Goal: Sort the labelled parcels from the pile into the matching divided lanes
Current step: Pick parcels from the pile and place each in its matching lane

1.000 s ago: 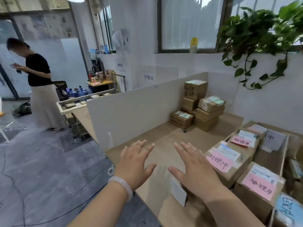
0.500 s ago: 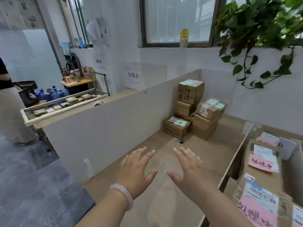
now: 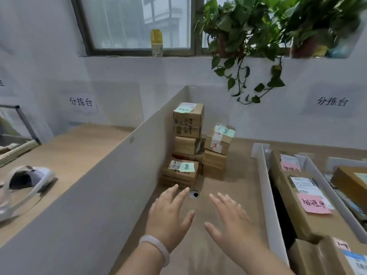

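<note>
A pile of cardboard parcels with green labels [image 3: 190,143] is stacked at the far end of the wooden table, against the tall white divider [image 3: 111,175]. The nearest low parcel [image 3: 180,174] lies just beyond my fingertips. My left hand [image 3: 170,217] and my right hand [image 3: 232,221] hover over the tabletop with fingers spread, holding nothing. To the right, white-walled lanes [image 3: 267,195] hold parcels with pink labels [image 3: 303,199]; a further parcel [image 3: 349,179] lies in the lane beyond.
A small round hole [image 3: 194,194] sits in the tabletop between my hands and the pile. Left of the divider, a white headset-like device [image 3: 25,185] lies on another table. A trailing plant [image 3: 258,42] hangs from the windowsill above the pile.
My view has swung right and closer to the pile; the standing person has left the frame. Both hands have stayed spread and reached nearer to the low green-labelled parcel.
</note>
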Demonstrator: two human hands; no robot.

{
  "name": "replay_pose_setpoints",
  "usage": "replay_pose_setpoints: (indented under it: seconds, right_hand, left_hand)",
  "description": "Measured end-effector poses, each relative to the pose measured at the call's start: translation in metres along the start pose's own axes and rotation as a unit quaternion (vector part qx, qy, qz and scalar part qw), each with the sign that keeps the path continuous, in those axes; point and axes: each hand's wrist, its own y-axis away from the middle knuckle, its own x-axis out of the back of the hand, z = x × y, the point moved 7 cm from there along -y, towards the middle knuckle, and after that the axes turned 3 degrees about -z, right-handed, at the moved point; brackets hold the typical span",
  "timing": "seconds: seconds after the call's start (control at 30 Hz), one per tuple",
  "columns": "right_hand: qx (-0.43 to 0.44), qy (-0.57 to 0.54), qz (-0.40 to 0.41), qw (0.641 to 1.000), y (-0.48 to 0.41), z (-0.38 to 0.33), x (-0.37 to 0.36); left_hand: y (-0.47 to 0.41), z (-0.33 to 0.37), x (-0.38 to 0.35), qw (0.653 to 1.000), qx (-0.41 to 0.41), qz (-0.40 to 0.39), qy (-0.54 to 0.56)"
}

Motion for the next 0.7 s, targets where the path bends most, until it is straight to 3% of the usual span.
replay_pose_setpoints:
  seconds: [0.13,0.33,0.53,0.7]
  right_hand:
    - [-0.065,-0.007,0.011,0.998,-0.025,0.020,0.010]
    - [-0.105,-0.042,0.059,0.992,-0.086,0.057,0.034]
    - [-0.119,-0.115,0.080,0.983,-0.176,0.097,0.043]
    - [-0.181,-0.202,0.103,0.957,-0.250,0.141,0.049]
  left_hand:
    - [-0.057,0.005,-0.020,0.998,-0.049,-0.045,0.006]
    - [-0.150,0.020,-0.032,0.994,-0.076,-0.052,0.065]
    - [-0.237,0.035,-0.050,0.991,-0.080,-0.077,0.078]
    - [-0.316,0.039,-0.066,0.990,-0.058,-0.079,0.102]
